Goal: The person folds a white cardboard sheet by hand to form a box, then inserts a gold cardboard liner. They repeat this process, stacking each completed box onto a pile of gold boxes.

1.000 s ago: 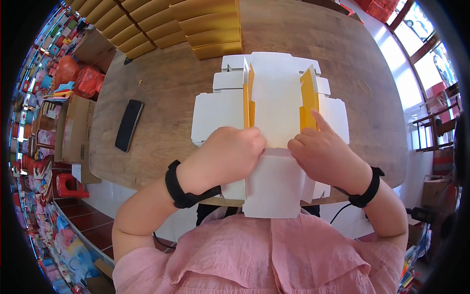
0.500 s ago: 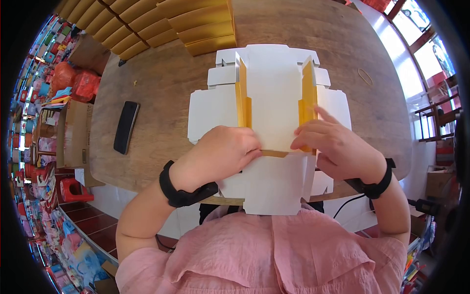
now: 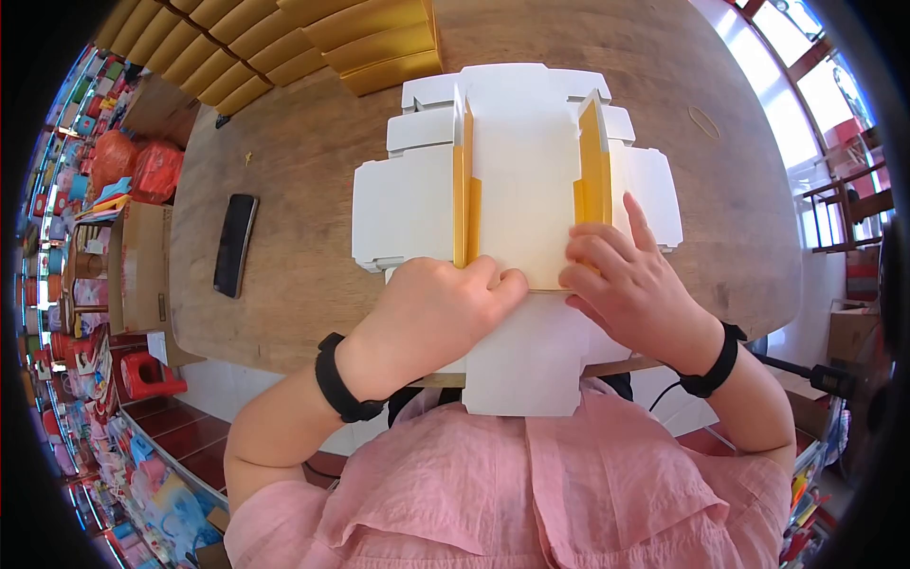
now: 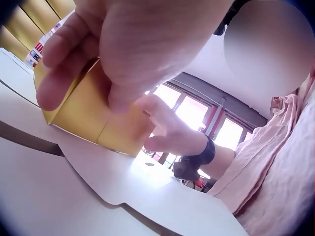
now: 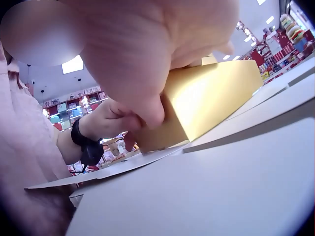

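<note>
A part-folded carton (image 3: 523,180), white inside and gold outside, lies on flat white card blanks, its left wall (image 3: 463,204) and right wall (image 3: 594,171) upright. At its near left corner the left hand (image 3: 431,308) pinches the card with bent fingers. The right hand (image 3: 640,284) grips the near right corner, index finger raised. Between them a near edge stands up slightly. In the left wrist view, the left thumb presses the gold outer face (image 4: 81,115). The right wrist view shows the right thumb against the gold near corner (image 5: 170,125).
Stacked gold boxes (image 3: 379,43) stand at the table's far left. A black phone (image 3: 235,247) lies left of the blanks, and a rubber band (image 3: 703,122) lies to the right. White card (image 3: 524,375) overhangs the table's near edge.
The near edge between the hands has been raised. The right hand has closed in on the near right corner from a looser pose. The carton and blanks appear slightly higher in view.
</note>
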`<state>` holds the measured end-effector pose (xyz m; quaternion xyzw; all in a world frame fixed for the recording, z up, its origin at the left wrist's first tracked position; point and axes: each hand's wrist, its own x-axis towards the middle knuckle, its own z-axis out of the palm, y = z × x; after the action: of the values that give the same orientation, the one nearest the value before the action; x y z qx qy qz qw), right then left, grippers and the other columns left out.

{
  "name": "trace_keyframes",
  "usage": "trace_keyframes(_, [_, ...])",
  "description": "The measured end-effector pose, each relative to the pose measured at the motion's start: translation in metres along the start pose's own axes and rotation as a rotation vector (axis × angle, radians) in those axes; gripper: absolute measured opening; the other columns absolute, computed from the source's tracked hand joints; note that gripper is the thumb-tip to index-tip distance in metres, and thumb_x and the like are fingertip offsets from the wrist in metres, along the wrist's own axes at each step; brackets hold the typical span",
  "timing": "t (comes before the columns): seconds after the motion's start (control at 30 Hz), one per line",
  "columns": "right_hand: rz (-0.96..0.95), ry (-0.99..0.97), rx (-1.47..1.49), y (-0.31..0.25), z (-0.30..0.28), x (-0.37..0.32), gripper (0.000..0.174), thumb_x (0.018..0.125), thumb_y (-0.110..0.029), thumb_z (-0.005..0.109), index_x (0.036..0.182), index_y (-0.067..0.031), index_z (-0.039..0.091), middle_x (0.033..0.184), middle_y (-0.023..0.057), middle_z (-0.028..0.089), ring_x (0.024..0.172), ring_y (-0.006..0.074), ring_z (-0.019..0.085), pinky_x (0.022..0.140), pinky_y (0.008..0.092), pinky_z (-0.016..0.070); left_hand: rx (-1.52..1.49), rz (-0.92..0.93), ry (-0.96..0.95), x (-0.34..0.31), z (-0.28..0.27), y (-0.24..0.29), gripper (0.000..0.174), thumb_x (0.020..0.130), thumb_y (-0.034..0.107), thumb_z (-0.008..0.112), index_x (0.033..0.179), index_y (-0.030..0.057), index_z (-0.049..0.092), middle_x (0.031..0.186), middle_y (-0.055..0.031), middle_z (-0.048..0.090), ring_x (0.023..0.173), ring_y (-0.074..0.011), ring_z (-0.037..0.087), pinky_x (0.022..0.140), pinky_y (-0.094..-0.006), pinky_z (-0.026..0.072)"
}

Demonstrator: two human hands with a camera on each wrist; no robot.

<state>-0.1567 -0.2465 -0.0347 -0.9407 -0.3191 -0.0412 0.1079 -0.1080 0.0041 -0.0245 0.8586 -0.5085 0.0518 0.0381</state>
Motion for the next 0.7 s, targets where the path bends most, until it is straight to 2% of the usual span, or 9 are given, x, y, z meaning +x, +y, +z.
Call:
trace_keyframes(0.03, [0.029,0.073,0.045,-0.003,0.0,-0.003,0.019,0.082,-0.015,0.07,0.098,-0.0156,0.06,0.129,0.0031,0.058,0.131,0.0218,0.051,0.118,0.0658,0.0236,-0.005,0.004,-0.001,0.0,0.001,0.001,0.018,0.082,0.014,0.067,0.1,0.0129,0.061,0.071,-0.0018,0.053,0.052,-0.0176,0.06,0.044,-0.0323,0.0471])
trace_keyframes(0.07, [0.031,0.069,0.045,-0.009,-0.004,-0.009,0.019,0.082,-0.015,0.07,0.098,-0.0156,0.06,0.129,0.0031,0.058,0.131,0.0218,0.051,0.118,0.0658,0.0236,-0.006,-0.014,0.007,0.0,0.002,0.002,0.018,0.081,0.014,0.066,0.098,0.0131,0.061,0.071,-0.0016,0.053,0.052,-0.0175,0.06,0.044,-0.0324,0.0469])
trace_keyframes(0.13, [-0.003,0.029,0.086,-0.022,-0.014,-0.025,0.028,0.082,-0.015,0.07,0.107,-0.0178,0.058,0.153,0.0069,0.044,0.144,0.0234,0.041,0.117,0.0678,0.0216,-0.011,-0.037,0.013,-0.001,0.004,0.003,0.018,0.08,0.013,0.066,0.097,0.0133,0.061,0.071,-0.0013,0.052,0.052,-0.0173,0.061,0.044,-0.0325,0.0468])
trace_keyframes(0.23, [-0.067,-0.026,0.001,-0.035,0.007,-0.047,0.03,0.079,-0.015,0.071,0.107,-0.0181,0.058,0.157,0.0091,0.04,0.147,0.0236,0.038,0.117,0.0686,0.0203,-0.062,-0.043,0.046,0.001,0.003,0.004,0.015,0.08,0.013,0.066,0.093,0.0136,0.06,0.071,-0.0015,0.053,0.052,-0.0185,0.061,0.044,-0.0324,0.0466])
trace_keyframes(0.4, [-0.049,0.073,0.075,-0.027,0.008,-0.036,0.016,0.076,-0.016,0.069,0.088,-0.0138,0.059,0.151,0.008,0.049,0.139,0.0229,0.048,0.116,0.0621,0.0271,-0.108,-0.058,0.024,0.004,0.0,0.003,0.007,0.083,0.014,0.066,0.085,0.0122,0.059,0.069,-0.0028,0.053,0.052,-0.0218,0.06,0.046,-0.0345,0.0477])
trace_keyframes(0.47, [0.055,0.225,0.024,-0.028,0.016,-0.03,0.014,0.074,-0.013,0.069,0.081,-0.0123,0.057,0.137,0.0066,0.06,0.13,0.0217,0.054,0.115,0.0584,0.0312,-0.113,-0.067,0.015,0.005,-0.001,0.004,0.007,0.083,0.014,0.066,0.084,0.0117,0.059,0.068,-0.0033,0.053,0.052,-0.0226,0.06,0.046,-0.0349,0.0477])
trace_keyframes(0.53, [0.016,0.206,0.03,-0.022,0.009,-0.026,0.015,0.072,-0.009,0.068,0.082,-0.0117,0.057,0.126,0.0057,0.063,0.126,0.0208,0.057,0.114,0.0579,0.032,-0.118,-0.074,0.008,0.006,-0.005,0.003,0.008,0.084,0.015,0.066,0.083,0.0113,0.059,0.067,-0.0037,0.053,0.052,-0.0233,0.06,0.046,-0.0353,0.0477])
trace_keyframes(0.63, [-0.035,0.213,0.115,-0.02,-0.003,-0.021,0.021,0.068,-0.003,0.068,0.083,-0.011,0.056,0.106,0.0035,0.067,0.115,0.0196,0.061,0.114,0.0575,0.0331,-0.184,-0.056,-0.107,0.005,-0.023,0.001,0.007,0.085,0.016,0.066,0.085,0.0104,0.061,0.069,-0.0051,0.058,0.054,-0.0247,0.062,0.049,-0.0364,0.0495])
trace_keyframes(0.7, [-0.044,0.242,0.193,-0.023,-0.003,-0.021,0.025,0.065,0.0,0.069,0.083,-0.0108,0.056,0.096,0.0022,0.067,0.109,0.0193,0.063,0.113,0.0576,0.0334,-0.23,-0.033,-0.41,0.006,-0.036,0.0,0.009,0.086,0.016,0.065,0.091,0.009,0.064,0.076,-0.0067,0.066,0.058,-0.0281,0.065,0.054,-0.0399,0.0522])
